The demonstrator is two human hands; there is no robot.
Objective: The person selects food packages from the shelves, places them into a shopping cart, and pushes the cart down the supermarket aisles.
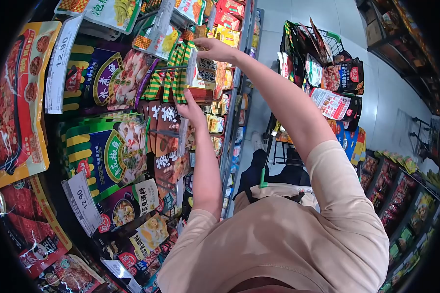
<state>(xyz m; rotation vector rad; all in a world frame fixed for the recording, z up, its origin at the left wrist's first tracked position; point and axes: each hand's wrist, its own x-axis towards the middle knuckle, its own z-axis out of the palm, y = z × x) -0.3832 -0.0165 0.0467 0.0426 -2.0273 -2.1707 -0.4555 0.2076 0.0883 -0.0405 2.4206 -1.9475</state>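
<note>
At the shelf, a seasoning packet (pixel 204 74) with a cream label, dark lettering and green-yellow striped edges is between my two hands. My right hand (pixel 215 50) grips its upper edge, fingers bent over the striped corner. Lower down, my left hand (pixel 193 111) holds the opposite edge with its thumb raised against the packet; its other fingers are partly hidden. Several similar striped packets (pixel 173 78) hang close behind it on a metal hook (pixel 170 68). Below my left hand's side are brown packets (pixel 162 115) with white lettering.
Purple-green packets (pixel 107 75), green packets (pixel 115 154) and price tags (pixel 61 63) line the rack on the left. A shopping cart (pixel 333 43) loaded with packets stands in the aisle to the right. Further shelves (pixel 396 195) rise beyond the tiled floor (pixel 305 10).
</note>
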